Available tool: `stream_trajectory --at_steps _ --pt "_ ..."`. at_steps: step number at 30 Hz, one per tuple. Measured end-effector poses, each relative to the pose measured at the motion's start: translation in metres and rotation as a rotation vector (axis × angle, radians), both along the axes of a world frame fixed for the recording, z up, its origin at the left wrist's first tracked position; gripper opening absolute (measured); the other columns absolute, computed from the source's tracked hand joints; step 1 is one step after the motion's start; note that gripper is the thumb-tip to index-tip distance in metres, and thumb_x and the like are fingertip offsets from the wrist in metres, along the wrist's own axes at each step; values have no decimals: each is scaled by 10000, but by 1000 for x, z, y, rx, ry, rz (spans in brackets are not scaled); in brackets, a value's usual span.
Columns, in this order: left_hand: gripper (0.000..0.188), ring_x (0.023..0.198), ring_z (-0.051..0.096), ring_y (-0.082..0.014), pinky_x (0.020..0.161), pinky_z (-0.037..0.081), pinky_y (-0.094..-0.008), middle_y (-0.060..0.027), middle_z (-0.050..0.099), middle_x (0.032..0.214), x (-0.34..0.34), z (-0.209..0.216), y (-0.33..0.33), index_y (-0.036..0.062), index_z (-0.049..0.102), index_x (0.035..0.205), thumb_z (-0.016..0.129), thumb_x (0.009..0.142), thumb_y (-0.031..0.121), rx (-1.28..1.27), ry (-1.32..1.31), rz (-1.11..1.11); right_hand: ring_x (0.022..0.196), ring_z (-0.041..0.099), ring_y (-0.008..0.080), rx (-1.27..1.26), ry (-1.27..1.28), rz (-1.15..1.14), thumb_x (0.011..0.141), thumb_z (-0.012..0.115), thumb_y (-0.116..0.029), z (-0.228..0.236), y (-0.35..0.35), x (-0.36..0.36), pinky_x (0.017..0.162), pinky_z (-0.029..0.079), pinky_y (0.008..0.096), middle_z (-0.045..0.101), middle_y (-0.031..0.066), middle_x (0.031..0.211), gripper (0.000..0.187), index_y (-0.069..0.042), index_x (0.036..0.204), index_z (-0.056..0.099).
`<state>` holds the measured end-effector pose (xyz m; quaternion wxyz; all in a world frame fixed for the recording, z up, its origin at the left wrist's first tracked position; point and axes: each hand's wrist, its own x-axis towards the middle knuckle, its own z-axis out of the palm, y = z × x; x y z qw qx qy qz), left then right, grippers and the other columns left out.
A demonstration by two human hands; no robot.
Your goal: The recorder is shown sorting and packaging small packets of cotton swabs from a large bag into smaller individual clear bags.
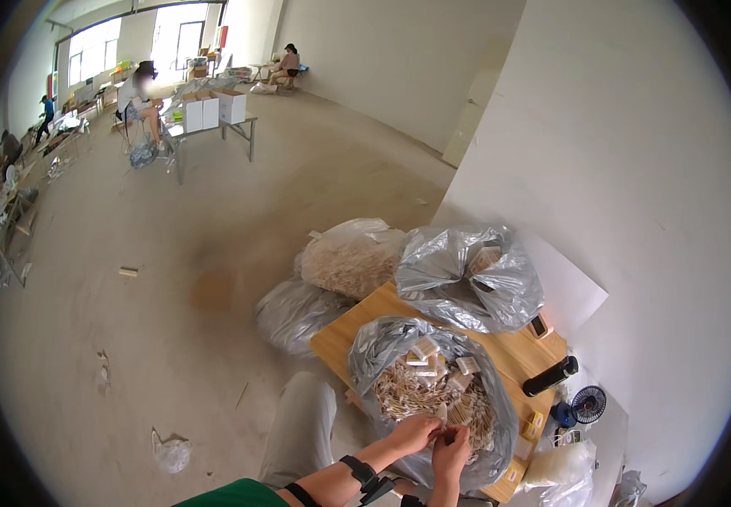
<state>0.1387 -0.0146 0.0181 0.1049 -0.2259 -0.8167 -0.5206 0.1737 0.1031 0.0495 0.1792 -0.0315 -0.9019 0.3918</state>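
Note:
An open grey plastic bag (364, 355) stands on the wooden table in front of me. Inside lies a heap of thin tan sticks with whitish ends (407, 397), which look like cotton swabs. Several small clear-wrapped packs (467, 365) rest on top of the heap. My left hand (414, 433) and my right hand (452, 448) meet over the near part of the bag, fingers closed in a pinch. A small whitish piece (442, 411) shows at the fingertips; its kind is too small to tell.
A second grey bag (467, 287) sits farther back on the table (357, 325). Filled bags (353, 258) are on the floor beyond. To the right are a black bottle (550, 377), a small fan (588, 405) and yellow boxes (533, 424). Other people sit far off.

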Motion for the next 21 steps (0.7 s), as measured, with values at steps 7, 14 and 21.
stream_trajectory --at_steps 7,14,21 --pt "58 731 574 -349 622 450 -426 -145 562 722 -7 -2 -19 14 561 763 583 769 68 3 -33 16 581 572 239 -63 -70 -33 710 623 -2 -9 -19 -14 571 451 346 572 113 655 188 -23 820 471" --pt "96 718 574 -375 634 464 -448 -165 575 783 -13 -5 -39 9 546 804 575 770 95 -35 -10 39 636 529 332 27 -25 -153 689 571 20 -16 -32 -30 614 430 416 510 152 700 181 -11 828 459" --pt "122 719 567 -389 621 447 -461 -182 576 757 -15 -4 -37 -7 537 759 575 764 109 -18 -42 46 747 580 339 -80 20 80 842 543 -85 -14 -34 -35 679 461 394 578 169 799 163 -6 983 559"
